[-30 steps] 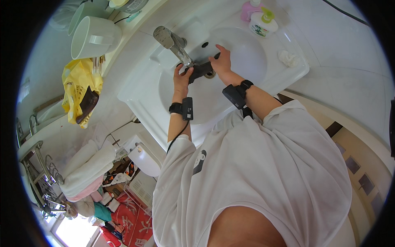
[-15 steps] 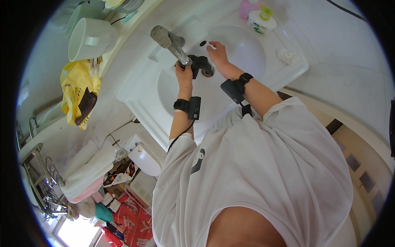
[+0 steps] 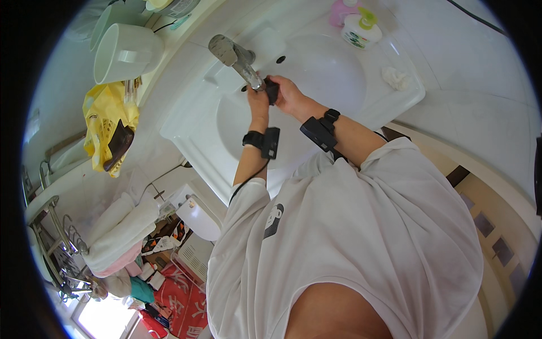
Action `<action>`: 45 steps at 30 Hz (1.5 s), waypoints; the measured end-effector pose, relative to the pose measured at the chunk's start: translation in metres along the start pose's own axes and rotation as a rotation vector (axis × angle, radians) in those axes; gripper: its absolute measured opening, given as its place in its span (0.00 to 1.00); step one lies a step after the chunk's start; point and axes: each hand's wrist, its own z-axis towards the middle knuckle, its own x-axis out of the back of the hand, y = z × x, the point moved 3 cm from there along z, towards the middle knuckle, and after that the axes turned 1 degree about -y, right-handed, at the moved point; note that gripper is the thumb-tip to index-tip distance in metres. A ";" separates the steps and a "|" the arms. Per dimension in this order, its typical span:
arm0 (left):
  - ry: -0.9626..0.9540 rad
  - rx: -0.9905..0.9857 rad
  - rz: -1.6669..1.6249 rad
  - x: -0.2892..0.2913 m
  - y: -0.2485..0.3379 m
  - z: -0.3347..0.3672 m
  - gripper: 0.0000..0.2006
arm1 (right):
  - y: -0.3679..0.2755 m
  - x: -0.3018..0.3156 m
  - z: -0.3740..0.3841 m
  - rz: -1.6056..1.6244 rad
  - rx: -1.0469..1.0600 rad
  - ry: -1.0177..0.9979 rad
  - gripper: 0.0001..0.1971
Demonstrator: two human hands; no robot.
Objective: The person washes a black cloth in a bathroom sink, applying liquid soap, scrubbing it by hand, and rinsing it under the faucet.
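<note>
Under the spout of the chrome faucet (image 3: 246,69), a small, bunched black cloth (image 3: 272,92) is held between my two hands above the white sink (image 3: 333,73). My left hand (image 3: 258,103) grips its left side, with some of the fingers hidden behind the spout. From the right, my right hand (image 3: 287,95) closes on the other side. What kind of cloth piece it is cannot be made out. Black strapped devices sit on both my wrists.
A white pump bottle (image 3: 361,31) and a pink bottle (image 3: 342,11) stand at the sink's far right. A crumpled whitish wad (image 3: 395,78) lies on the right rim. On the left ledge is a white mug (image 3: 125,55), with a yellow bag (image 3: 107,124) hanging below.
My right hand, apart from the cloth with fingers spread before, has moved left and taken hold of it. The cloth, which hung toward the drain, is now gathered up between both hands.
</note>
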 end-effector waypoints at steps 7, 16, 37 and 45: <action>-0.057 -0.218 0.044 -0.024 0.036 -0.021 0.20 | -0.004 0.009 0.011 -0.064 -0.112 -0.117 0.12; -0.149 -0.158 -0.152 -0.029 0.053 -0.039 0.16 | -0.026 0.008 0.010 0.054 0.081 -0.012 0.16; -0.170 -0.036 -0.354 -0.032 0.052 -0.045 0.27 | -0.010 0.011 0.010 -0.002 0.049 0.010 0.19; -0.202 0.070 -0.114 0.001 0.015 -0.025 0.18 | 0.010 0.001 0.015 -0.173 0.055 0.123 0.15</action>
